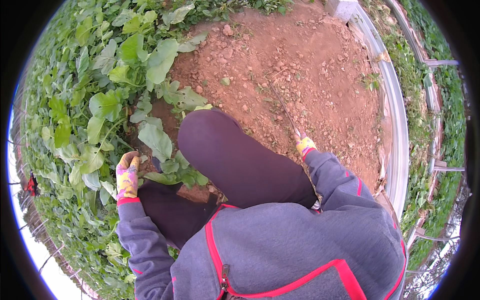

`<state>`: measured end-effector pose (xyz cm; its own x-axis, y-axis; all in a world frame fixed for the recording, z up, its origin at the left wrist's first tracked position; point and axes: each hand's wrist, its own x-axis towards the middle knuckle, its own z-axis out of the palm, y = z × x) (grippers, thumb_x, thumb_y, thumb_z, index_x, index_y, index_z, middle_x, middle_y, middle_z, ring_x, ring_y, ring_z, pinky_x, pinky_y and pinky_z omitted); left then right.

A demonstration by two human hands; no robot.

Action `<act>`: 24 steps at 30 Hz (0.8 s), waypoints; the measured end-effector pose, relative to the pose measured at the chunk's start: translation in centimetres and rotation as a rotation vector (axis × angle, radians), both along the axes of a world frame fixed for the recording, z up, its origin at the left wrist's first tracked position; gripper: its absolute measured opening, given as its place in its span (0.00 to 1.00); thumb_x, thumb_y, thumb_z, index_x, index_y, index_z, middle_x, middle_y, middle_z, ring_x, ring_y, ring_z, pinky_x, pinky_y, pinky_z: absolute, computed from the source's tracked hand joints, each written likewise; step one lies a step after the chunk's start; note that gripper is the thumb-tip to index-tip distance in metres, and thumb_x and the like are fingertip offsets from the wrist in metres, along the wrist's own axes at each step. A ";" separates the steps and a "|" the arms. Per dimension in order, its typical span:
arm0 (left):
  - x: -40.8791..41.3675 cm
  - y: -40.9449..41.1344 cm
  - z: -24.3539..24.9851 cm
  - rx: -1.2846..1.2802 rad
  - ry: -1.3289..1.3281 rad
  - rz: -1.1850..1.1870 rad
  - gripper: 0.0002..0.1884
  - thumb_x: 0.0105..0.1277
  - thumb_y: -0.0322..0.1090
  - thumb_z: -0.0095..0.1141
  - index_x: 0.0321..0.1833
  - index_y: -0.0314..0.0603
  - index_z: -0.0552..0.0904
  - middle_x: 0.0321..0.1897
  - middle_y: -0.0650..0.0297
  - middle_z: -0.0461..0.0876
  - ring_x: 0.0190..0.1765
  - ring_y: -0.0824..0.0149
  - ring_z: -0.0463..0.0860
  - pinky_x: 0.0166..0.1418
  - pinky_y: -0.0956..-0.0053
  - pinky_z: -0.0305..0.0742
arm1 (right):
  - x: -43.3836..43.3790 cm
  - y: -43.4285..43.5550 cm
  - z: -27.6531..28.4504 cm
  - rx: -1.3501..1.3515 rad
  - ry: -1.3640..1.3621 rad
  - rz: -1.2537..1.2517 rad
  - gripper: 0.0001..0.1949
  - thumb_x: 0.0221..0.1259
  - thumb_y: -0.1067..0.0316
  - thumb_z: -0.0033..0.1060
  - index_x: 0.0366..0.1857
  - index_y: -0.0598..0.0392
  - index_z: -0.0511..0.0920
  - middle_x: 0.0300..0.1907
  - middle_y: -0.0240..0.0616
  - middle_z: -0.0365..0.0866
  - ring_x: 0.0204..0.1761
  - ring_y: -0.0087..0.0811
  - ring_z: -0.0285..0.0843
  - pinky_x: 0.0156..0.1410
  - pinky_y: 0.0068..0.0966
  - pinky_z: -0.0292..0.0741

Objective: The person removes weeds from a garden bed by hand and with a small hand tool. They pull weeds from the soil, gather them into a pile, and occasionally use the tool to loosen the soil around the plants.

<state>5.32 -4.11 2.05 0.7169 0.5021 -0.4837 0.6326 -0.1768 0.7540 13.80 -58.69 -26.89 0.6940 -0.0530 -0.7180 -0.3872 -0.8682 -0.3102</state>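
Observation:
My left hand [128, 175], in a yellow floral glove, is among the leafy green plants [107, 105] beside my left leg. Its fingers are curled, with a small leaf [143, 159] at the fingertips; whether they grip it I cannot tell. Close by, broad lobed leaves [156, 141] spread over the soil between that hand and my raised knee [210, 131]. On the other side, my right hand [305, 144], gloved alike, is closed around the near end of a long, thin, dark tool [282, 102]. The tool slants forward over the bare soil, its far end low near the ground.
Reddish-brown soil [330, 75] with clods and small weeds lies ahead and to the right. A pale raised edging [393, 123] curves along the right, with a concrete block [341, 9] at its far end. Beyond it grow more green plants [448, 97].

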 end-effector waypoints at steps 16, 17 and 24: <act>-0.1 -0.4 0.3 0.035 0.014 0.013 0.10 0.64 0.28 0.50 0.46 0.34 0.76 0.32 0.65 0.79 0.35 0.76 0.75 0.40 0.85 0.68 | -10.8 -9.7 4.5 -0.075 -0.083 -0.104 0.33 0.59 0.37 0.41 0.49 0.60 0.73 0.41 0.58 0.77 0.48 0.53 0.74 0.51 0.39 0.70; -0.3 0.0 0.0 0.045 -0.001 -0.008 0.10 0.64 0.27 0.49 0.47 0.34 0.76 0.34 0.64 0.79 0.34 0.74 0.77 0.37 0.82 0.72 | -8.3 -8.0 4.6 -0.042 -0.045 -0.108 0.32 0.60 0.37 0.40 0.51 0.60 0.72 0.42 0.58 0.77 0.49 0.53 0.73 0.52 0.39 0.69; -0.9 1.1 -0.6 0.075 0.003 -0.033 0.10 0.62 0.25 0.50 0.46 0.32 0.76 0.35 0.64 0.78 0.36 0.74 0.76 0.44 0.81 0.70 | 8.7 7.5 3.5 0.001 -0.160 0.088 0.30 0.62 0.42 0.37 0.46 0.65 0.72 0.43 0.60 0.76 0.51 0.53 0.72 0.56 0.39 0.68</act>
